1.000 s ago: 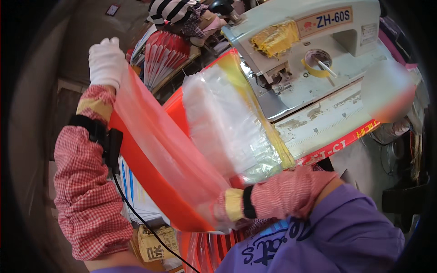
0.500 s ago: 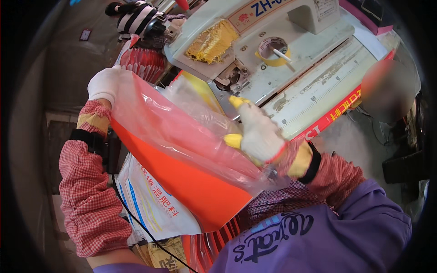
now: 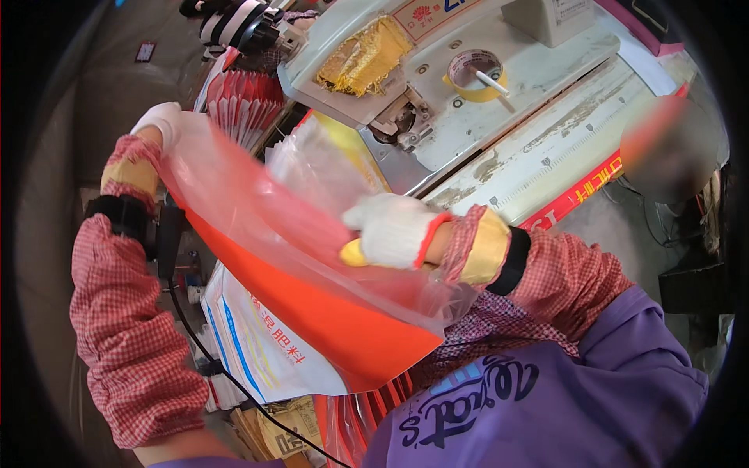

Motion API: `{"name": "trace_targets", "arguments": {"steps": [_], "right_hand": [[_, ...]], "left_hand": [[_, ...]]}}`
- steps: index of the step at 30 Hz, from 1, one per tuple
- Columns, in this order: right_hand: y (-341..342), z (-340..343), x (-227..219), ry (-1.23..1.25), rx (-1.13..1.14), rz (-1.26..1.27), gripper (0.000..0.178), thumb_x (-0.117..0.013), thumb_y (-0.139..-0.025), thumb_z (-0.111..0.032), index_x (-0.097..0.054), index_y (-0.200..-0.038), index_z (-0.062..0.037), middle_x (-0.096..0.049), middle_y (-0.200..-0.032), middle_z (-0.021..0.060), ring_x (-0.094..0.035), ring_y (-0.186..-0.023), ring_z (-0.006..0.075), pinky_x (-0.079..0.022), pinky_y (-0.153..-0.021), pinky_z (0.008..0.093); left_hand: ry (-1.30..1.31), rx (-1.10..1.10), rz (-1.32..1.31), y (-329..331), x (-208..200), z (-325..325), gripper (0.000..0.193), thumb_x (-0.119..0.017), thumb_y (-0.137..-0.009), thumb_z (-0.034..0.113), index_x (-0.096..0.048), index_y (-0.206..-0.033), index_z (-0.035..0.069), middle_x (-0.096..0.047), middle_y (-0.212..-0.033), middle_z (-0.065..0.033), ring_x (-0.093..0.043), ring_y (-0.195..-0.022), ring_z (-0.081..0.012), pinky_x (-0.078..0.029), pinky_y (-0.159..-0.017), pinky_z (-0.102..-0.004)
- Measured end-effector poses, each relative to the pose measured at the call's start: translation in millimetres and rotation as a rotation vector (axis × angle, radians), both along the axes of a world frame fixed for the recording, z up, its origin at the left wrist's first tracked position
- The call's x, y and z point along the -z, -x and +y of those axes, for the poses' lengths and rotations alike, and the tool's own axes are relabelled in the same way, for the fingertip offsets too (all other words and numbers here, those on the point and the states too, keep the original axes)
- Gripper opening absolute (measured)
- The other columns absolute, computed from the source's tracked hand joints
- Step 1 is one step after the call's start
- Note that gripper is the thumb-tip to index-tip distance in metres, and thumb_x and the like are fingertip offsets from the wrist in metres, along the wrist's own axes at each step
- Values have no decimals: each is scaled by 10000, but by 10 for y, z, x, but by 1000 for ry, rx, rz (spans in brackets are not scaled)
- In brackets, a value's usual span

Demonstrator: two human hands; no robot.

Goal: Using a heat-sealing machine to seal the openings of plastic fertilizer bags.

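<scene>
A red-orange woven-look sack [image 3: 312, 288] with a clear plastic liner [image 3: 234, 187] spreads slantwise in front of me, its outer side white with blue print lower down. My left hand [image 3: 158, 125], in a white glove, is closed on the sack's upper left corner. Over the liner, toward the sack's right side, is my right hand [image 3: 394, 232] in a white glove with yellow fingertips. Its yellow thumb stands apart from the other fingers, whose tips bend out of sight. Beyond the sack stands a pale grey sewing machine [image 3: 343, 70] with a yellow cloth piece [image 3: 367, 58] on its head.
A tape roll [image 3: 474, 74] with a white stick lies on the machine bed. A ruled white strip [image 3: 538, 168] with a red edge runs along its near side. Folded red-and-white sacks [image 3: 246, 101] stand behind my left hand. A black cable [image 3: 226, 370] hangs by my left arm.
My left hand has moved left with the sack corner, stretching the sack wider. My right hand has come left and down over the liner, its spread fingers now bent out of sight.
</scene>
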State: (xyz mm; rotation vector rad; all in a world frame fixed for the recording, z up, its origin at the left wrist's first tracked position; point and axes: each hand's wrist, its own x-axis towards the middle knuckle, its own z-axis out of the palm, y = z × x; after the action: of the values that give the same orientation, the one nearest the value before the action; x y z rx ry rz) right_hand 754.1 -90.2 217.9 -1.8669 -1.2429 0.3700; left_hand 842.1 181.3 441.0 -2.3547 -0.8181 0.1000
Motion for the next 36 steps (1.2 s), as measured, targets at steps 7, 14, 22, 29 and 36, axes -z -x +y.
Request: {"name": "trace_targets", "arguments": {"steps": [7, 14, 22, 29, 36], "right_hand": [[457, -257, -254, -271, 137, 332, 205, -492, -802, -195, -508, -962, -68, -553, -766, 191, -544, -761, 385, -416, -640, 451], [491, -1652, 354, 231, 461, 1056, 268, -560, -820, -177, -582, -1047, -35, -596, -795, 3, -495, -717, 50, -421, -660, 223], [672, -1630, 390, 37, 552, 581, 271, -558, -788, -154, -609, -1048, -98, -642, -798, 121, -626, -695, 236, -483, -613, 283], [675, -1714, 323, 607, 298, 89, 251, -458, -818, -210, -576, -1035, -162, -596, -641, 96, -603, -597, 290, -472, -514, 395], [365, -1087, 204, 695, 221, -142, 217, -509, -817, -159, -567, -1013, -86, -490, -518, 39, -525, -475, 247, -464, -452, 347]], "left_hand": [[-209, 583, -296, -94, 1482, -581, 164, -509, -769, 175, -638, -728, 83, -639, -857, -145, -637, -800, -272, -517, -676, -376], [-50, 1103, -137, 127, 2538, -705, 119, -476, -770, 115, -593, -770, 92, -623, -759, -85, -613, -625, -241, -471, -513, -357], [332, 1183, -368, 118, 2544, -643, 118, -518, -753, 126, -598, -832, 92, -579, -742, -96, -575, -746, -271, -453, -660, -341], [431, 1107, -71, 396, 2428, -796, 130, -510, -794, 168, -620, -849, 127, -568, -740, -99, -573, -736, -294, -464, -637, -380], [241, 897, -132, -235, 2741, 3, 170, -512, -734, 193, -635, -694, 82, -616, -716, -157, -605, -686, -325, -480, -614, -421]]}}
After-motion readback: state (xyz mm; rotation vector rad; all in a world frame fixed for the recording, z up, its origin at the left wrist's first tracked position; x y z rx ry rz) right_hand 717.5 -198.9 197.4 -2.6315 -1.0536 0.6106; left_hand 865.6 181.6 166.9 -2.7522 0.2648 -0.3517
